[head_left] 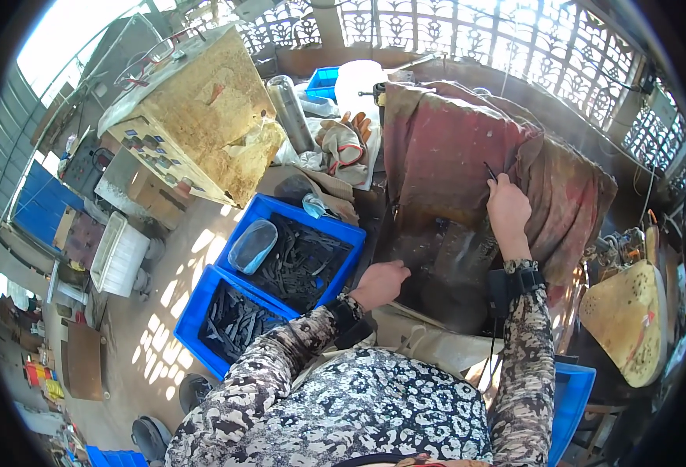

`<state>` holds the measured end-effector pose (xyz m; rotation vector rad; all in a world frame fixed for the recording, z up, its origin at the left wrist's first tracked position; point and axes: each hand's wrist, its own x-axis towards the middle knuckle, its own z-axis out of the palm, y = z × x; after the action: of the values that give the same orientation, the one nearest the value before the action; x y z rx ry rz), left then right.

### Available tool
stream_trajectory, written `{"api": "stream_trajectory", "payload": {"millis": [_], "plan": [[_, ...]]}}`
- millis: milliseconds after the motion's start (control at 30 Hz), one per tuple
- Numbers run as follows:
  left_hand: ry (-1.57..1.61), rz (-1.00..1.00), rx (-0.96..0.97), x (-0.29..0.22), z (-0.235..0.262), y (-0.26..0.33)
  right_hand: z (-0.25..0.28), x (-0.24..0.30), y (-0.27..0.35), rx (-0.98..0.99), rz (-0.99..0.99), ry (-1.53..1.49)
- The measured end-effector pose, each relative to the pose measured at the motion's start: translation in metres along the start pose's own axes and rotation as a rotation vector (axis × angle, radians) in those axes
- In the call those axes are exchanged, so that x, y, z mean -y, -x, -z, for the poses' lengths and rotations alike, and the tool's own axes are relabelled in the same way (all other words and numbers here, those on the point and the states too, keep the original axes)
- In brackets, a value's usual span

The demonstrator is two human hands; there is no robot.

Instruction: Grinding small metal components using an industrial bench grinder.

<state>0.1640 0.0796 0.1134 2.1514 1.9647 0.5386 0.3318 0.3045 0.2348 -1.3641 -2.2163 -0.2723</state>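
Dark strip (489,170) pinched before the red cloth (452,144)

The right hand (509,208) is closed on the strip by its fingertips, near the cloth's folds; the left hand (380,286) curls loosely, its grip unclear, between the blue bin's (346,262) edge and the dark hollow (429,300); open room separates the hands.

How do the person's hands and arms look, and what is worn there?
The left hand and right hand are ungloved. Both long sleeves have a blotchy dark-and-pale pattern. Black strapped devices sit at both wrists; a thin black cable hangs below the right one.
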Motion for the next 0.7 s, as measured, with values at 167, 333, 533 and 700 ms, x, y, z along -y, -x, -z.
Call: {"api": "stream_trajectory", "payload": {"millis": [167,333,533,700], "plan": [[-0.026,0.017,0.035,0.002,-0.004,-0.003,-0.002,-0.003,-0.002,-0.007,-0.004,-0.017],[-0.023,0.020,0.023,-0.001,-0.002,0.000,-0.002,-0.003,-0.001,-0.013,-0.001,-0.022],[-0.029,0.004,-0.021,-0.003,-0.004,0.009,0.001,-0.001,0.006,0.018,-0.014,-0.039],[-0.083,-0.029,-0.058,0.006,-0.011,0.004,-0.007,-0.005,-0.002,0.021,-0.011,-0.072]]}}
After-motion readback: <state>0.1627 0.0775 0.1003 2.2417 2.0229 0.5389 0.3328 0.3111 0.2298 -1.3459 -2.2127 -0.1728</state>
